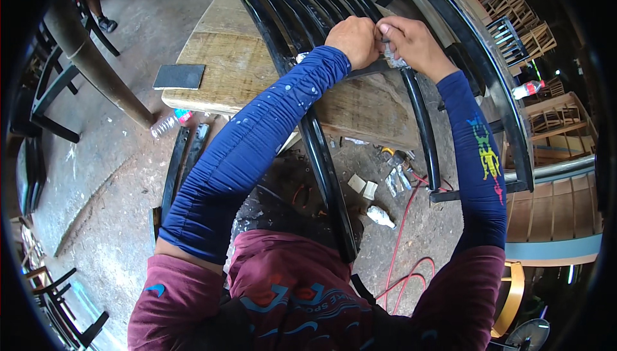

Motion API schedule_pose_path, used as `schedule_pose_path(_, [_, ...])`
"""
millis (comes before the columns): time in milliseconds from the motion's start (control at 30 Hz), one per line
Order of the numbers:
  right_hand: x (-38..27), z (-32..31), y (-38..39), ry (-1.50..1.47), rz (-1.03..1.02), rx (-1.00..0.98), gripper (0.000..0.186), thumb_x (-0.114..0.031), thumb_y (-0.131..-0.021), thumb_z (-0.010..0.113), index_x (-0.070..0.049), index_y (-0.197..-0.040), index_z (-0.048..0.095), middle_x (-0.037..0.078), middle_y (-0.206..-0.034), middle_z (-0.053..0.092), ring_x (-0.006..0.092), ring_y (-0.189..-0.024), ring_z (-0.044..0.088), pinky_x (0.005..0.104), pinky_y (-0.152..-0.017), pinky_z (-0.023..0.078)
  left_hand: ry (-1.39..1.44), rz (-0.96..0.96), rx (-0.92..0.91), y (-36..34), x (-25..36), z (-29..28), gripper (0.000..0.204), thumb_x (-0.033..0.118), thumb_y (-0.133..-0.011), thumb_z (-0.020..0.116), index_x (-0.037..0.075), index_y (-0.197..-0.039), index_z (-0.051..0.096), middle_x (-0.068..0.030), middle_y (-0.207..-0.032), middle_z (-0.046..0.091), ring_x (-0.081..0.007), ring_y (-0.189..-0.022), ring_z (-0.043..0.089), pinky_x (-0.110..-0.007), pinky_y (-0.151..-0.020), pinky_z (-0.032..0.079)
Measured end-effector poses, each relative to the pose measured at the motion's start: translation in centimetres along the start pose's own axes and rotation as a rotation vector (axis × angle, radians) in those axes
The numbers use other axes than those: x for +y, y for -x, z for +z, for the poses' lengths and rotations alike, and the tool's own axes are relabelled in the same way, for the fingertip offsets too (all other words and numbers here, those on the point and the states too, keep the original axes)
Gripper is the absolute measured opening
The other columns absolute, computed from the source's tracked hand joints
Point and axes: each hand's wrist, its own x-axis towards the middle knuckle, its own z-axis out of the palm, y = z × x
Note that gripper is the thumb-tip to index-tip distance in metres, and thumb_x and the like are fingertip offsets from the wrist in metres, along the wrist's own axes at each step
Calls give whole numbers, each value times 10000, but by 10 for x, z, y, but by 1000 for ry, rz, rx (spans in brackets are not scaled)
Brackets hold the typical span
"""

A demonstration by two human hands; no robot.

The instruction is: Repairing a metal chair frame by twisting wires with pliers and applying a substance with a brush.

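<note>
While the right hand [418,46] pinches what looks like a grey scrap [397,62] and the left hand [355,41] curls beside it, hold hidden, the black chair frame [326,184] lies directly under both on the wooden desk [238,55], long axis running forward-left.

Blue lettering [335,301] on the maroon shirt [292,254], the red bottle label [533,87] illegible
</note>
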Motion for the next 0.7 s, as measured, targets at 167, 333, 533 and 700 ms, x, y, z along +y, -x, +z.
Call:
schedule_pose_path(167, [40,-9,23,382,-470,224,203,-135,-991,594,0,-1134,643,169,-1025,655,351,-936,647,375,-796,527,-90,174,58,-5,1,9,199,53,-781,690,84,-948,793,-176,-908,739,-333,-867,730,-400,-838,592])
schedule_pose_path(333, [19,-7,9,345,-460,100,134,-118,-868,642,-16,-949,677,256,-1007,684,371,-945,680,419,-735,531,-157,152,128,-8,-11,23,154,186,-837,738,126,-971,787,-159,-896,734,-327,-865,724,-419,-828,596])
schedule_pose_path(533, [4,-4,11,439,-305,203,264,-164,-921,555,21,-813,709,234,-805,694,393,-786,689,464,-725,541,109,258,29,-1,6,-2,120,19,-863,625,-1,-896,738,-266,-809,667,-409,-790,694,-422,-699,541])
schedule_pose_path(700, [19,-21,6,452,-438,42,246,-165,-952,549,17,-821,651,225,-790,675,411,-753,667,472,-679,510,151,180,-79,-4,7,0,142,43,-889,593,14,-860,729,-229,-783,683,-357,-790,709,-404,-724,537])
